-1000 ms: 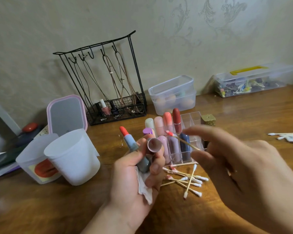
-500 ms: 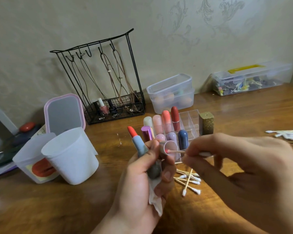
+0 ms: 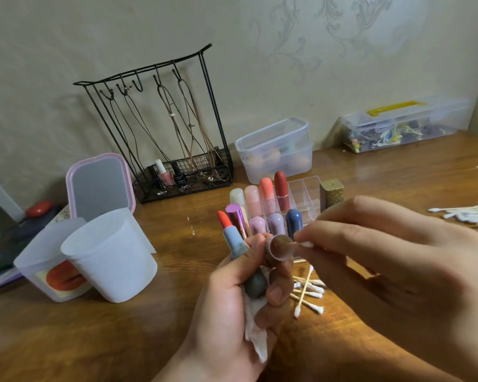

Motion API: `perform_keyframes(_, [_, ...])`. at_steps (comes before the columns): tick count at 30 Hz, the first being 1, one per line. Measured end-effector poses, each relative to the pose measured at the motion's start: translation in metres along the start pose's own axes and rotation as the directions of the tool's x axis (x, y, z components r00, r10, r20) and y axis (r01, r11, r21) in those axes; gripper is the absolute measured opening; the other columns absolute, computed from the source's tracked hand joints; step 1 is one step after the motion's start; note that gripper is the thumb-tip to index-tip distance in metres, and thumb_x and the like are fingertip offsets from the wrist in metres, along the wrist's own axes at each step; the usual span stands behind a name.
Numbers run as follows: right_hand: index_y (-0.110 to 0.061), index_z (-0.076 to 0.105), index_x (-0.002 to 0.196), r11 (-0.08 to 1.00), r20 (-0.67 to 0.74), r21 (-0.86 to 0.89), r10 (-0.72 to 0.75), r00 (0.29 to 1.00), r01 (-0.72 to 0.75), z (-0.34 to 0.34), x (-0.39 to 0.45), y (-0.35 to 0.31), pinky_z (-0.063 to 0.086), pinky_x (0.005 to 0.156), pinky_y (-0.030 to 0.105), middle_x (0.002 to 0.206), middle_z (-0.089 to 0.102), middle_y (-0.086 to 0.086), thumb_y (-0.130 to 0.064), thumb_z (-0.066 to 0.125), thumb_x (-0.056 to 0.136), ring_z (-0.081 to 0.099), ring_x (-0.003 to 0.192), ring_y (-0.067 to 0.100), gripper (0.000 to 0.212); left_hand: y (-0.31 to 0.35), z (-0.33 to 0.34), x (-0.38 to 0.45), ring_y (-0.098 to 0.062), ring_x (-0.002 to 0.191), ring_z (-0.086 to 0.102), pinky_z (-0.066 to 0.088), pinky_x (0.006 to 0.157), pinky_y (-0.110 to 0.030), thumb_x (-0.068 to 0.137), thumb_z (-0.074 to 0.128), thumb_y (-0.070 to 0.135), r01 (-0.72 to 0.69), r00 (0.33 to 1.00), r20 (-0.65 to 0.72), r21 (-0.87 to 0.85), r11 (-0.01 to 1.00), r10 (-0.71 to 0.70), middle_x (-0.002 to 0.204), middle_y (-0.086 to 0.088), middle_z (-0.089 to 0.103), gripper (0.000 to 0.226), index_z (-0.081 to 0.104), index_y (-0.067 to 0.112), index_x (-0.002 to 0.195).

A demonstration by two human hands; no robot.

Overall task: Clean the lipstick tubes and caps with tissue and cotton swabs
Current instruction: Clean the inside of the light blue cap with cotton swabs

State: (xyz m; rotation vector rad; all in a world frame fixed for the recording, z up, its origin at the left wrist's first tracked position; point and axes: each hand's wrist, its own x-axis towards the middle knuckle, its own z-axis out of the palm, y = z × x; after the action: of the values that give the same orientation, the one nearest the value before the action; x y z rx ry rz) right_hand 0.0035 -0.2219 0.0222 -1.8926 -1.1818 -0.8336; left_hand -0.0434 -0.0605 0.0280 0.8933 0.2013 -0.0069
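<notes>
Orange-red bullet of the uncapped lipstick (image 3: 233, 238) pointed up and slightly left, its blue-grey tube clasped in the left hand (image 3: 240, 307). Same hand also pinched the lipstick cap (image 3: 279, 248) between thumb and forefinger, open mouth facing the camera, and pressed a crumpled white tissue (image 3: 255, 332) against the palm under the curled lower fingers. Right hand (image 3: 392, 268) gripped a cotton swab (image 3: 304, 244) at thumb and fingertips; one swab end was inside the cap mouth, the white end showed at the fingertips. Both hands were held above the wooden table (image 3: 149, 340).

Used cotton swabs (image 3: 307, 292) lay in a loose pile on the table just behind the left hand. A clear acrylic organizer (image 3: 301, 194) behind them held capped lipsticks (image 3: 268, 202) upright; a gold glitter lipstick (image 3: 332, 193) stood beside it. Fresh swabs (image 3: 469, 215) lay at far right. Two frosted plastic cups (image 3: 108, 257) stood at left, touching, in front of a pink-framed mirror (image 3: 100, 186).
</notes>
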Motion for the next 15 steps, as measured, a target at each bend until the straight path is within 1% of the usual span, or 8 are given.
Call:
perform_keyframes(1, [-0.025,0.065,0.113,1.000,0.000,-0.020,0.011,1.000,-0.011,-0.007,0.007,-0.008,0.054,0.073,0.021,0.100,0.057,-0.008,-0.031,0.046,0.104,0.062,0.086,0.010,0.022,0.000,-0.001,0.002,-0.013,0.040,0.042,0.026,0.031,-0.015,0.075,0.062,0.022,0.023,1.000,0.012,-0.052,0.998,-0.023,0.064,-0.014,0.050,0.018,0.068,0.005,0.076])
perform_keyframes(2, [-0.022,0.069,0.111,0.998,-0.010,-0.070,-0.005,1.000,0.004,-0.005,0.009,-0.002,0.053,0.072,0.024,0.100,0.060,-0.005,-0.031,0.049,0.103,0.061,0.083,0.012,0.023,0.001,0.004,0.002,-0.012,0.039,0.039,0.023,0.031,-0.014,0.072,0.066,0.016,0.078,0.994,0.084,-0.091,0.993,-0.070,0.063,-0.013,0.049,0.013,0.069,0.004,0.075])
perform_keyframes(4, [-0.015,0.074,0.102,0.980,-0.052,-0.198,-0.022,0.998,0.012,-0.011,0.011,-0.003,0.047,0.069,0.017,0.092,0.065,0.000,-0.023,0.060,0.097,0.058,0.075,0.011,0.016,0.002,0.007,0.001,-0.011,0.039,0.039,0.023,0.030,-0.013,0.073,0.069,0.007,0.064,0.985,0.164,-0.095,0.993,-0.047,0.063,-0.012,0.050,0.003,0.070,0.004,0.074])
perform_keyframes(5, [-0.014,0.075,0.096,0.972,-0.074,-0.236,-0.018,0.997,0.000,-0.011,0.011,-0.005,0.045,0.068,0.014,0.088,0.066,0.000,-0.020,0.065,0.093,0.057,0.072,0.011,0.012,0.001,0.005,0.001,-0.011,0.039,0.039,0.023,0.030,-0.014,0.073,0.069,0.007,0.055,0.988,0.146,-0.079,0.995,-0.044,0.063,-0.012,0.050,0.004,0.070,0.004,0.073])
perform_keyframes(8, [-0.013,0.075,0.082,0.988,-0.090,-0.139,0.061,0.994,-0.073,-0.008,0.013,-0.014,0.044,0.061,0.013,0.078,0.065,-0.002,-0.015,0.070,0.084,0.054,0.065,0.009,0.005,0.003,0.010,0.000,-0.010,0.038,0.035,0.017,0.031,-0.014,0.068,0.063,0.019,0.031,0.997,0.075,-0.052,0.998,-0.027,0.060,-0.012,0.049,0.017,0.071,0.004,0.070])
perform_keyframes(12, [-0.014,0.074,0.077,0.988,-0.088,0.061,0.144,0.986,-0.139,-0.008,0.014,-0.010,0.044,0.054,0.017,0.070,0.063,-0.002,-0.016,0.069,0.085,0.054,0.058,0.009,0.009,0.001,0.013,0.000,-0.010,0.037,0.033,0.017,0.031,-0.014,0.067,0.061,0.020,-0.002,1.000,0.009,-0.040,0.999,0.002,0.058,-0.011,0.048,0.021,0.074,0.005,0.070])
perform_keyframes(13, [-0.014,0.074,0.078,0.991,-0.093,0.051,0.132,0.987,-0.128,-0.008,0.014,-0.009,0.044,0.054,0.018,0.070,0.063,-0.002,-0.018,0.068,0.087,0.055,0.058,0.010,0.011,0.001,0.012,0.001,-0.010,0.037,0.034,0.017,0.031,-0.014,0.066,0.061,0.020,0.000,1.000,0.002,-0.035,0.999,0.000,0.059,-0.011,0.048,0.022,0.074,0.004,0.072])
perform_keyframes(15, [-0.014,0.075,0.080,0.996,-0.106,-0.054,0.066,0.992,-0.072,-0.008,0.014,-0.010,0.045,0.057,0.018,0.073,0.065,0.000,-0.021,0.068,0.089,0.056,0.061,0.011,0.013,0.002,0.011,0.001,-0.010,0.038,0.034,0.016,0.032,-0.014,0.067,0.062,0.020,0.008,1.000,0.005,-0.036,0.999,-0.008,0.060,-0.011,0.048,0.021,0.073,0.004,0.073])
